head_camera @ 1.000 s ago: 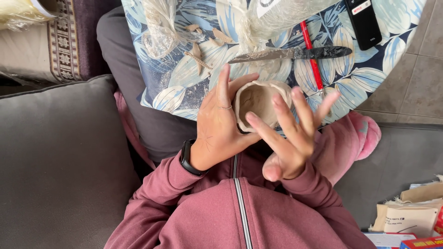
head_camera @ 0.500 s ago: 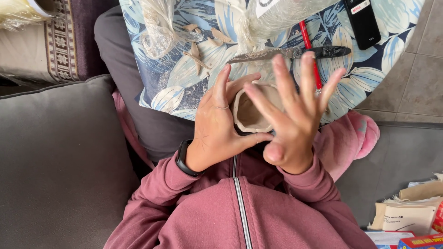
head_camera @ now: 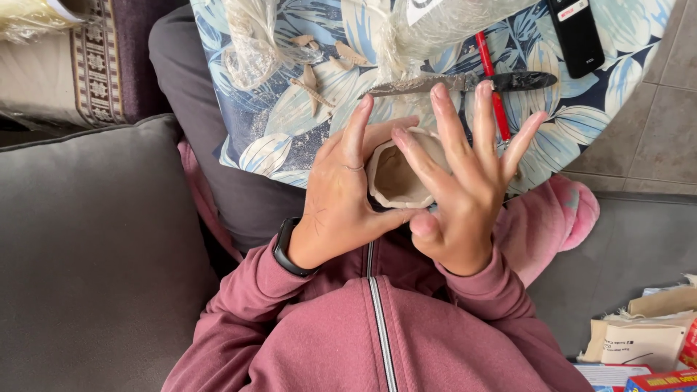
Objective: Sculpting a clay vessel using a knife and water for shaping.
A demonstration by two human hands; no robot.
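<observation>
Hands: left cups clay bowl, right splayed against it; red-blue box bottom right.

At my lower right: a red-and-blue box beside tan paper packaging. Upper edge: clear plastic bag's white label.

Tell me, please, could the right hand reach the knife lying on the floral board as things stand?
Probably yes: the right hand has its fingers spread, with tips just short of the knife, and nothing lies between. It would first have to leave the clay bowl it rests against.
</observation>
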